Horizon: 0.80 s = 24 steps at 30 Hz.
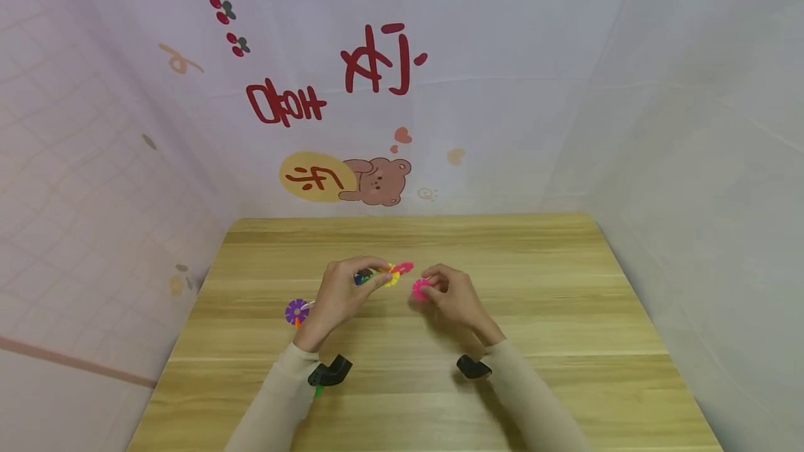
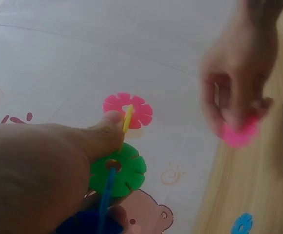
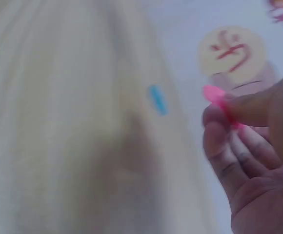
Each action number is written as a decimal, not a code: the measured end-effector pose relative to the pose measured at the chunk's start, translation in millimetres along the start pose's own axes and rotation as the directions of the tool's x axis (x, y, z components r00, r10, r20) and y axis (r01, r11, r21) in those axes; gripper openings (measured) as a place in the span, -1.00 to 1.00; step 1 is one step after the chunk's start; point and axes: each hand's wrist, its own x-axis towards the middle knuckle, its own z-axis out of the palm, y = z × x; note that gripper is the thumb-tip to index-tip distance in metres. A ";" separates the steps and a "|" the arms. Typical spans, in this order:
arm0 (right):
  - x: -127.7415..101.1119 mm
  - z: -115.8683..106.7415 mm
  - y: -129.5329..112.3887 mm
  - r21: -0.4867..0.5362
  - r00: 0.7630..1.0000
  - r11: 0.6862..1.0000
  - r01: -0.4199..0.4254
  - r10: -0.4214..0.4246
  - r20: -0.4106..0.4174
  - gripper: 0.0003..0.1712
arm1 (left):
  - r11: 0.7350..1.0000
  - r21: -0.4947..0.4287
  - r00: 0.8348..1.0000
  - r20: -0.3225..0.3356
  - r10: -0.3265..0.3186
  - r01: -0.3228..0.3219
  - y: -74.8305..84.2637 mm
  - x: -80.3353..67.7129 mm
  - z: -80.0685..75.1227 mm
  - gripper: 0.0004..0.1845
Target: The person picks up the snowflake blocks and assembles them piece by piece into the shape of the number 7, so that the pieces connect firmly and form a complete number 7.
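Note:
My left hand (image 1: 342,295) grips a chain of slotted plastic discs between thumb and fingers. In the left wrist view the chain has a red-pink disc (image 2: 140,112) at its far end, an edge-on yellow disc (image 2: 127,122), a green disc (image 2: 134,165), an edge-on blue disc (image 2: 106,200) and a dark blue disc (image 2: 85,224). The fingers hide part of it. To the right, apart from the chain, my right hand (image 1: 461,296) pinches a single bright pink disc (image 1: 419,289) by its edge; the right wrist view shows this pink disc (image 3: 219,100) between thumb and forefinger.
A purple disc (image 1: 297,312) lies on the wooden table (image 1: 540,340) left of the left forearm, with white and orange pieces against it. Something green (image 1: 319,390) shows beneath the left sleeve. A light blue disc (image 3: 157,100) lies near the table edge. Printed cloth (image 1: 502,124) hangs behind.

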 end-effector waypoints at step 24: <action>-22.2 -32.4 -81.8 0.419 0.985 0.907 0.049 0.026 -0.171 -0.66 | 0.996 -0.039 0.995 0.069 0.078 -0.076 6.7 -3.2 5.3 -0.92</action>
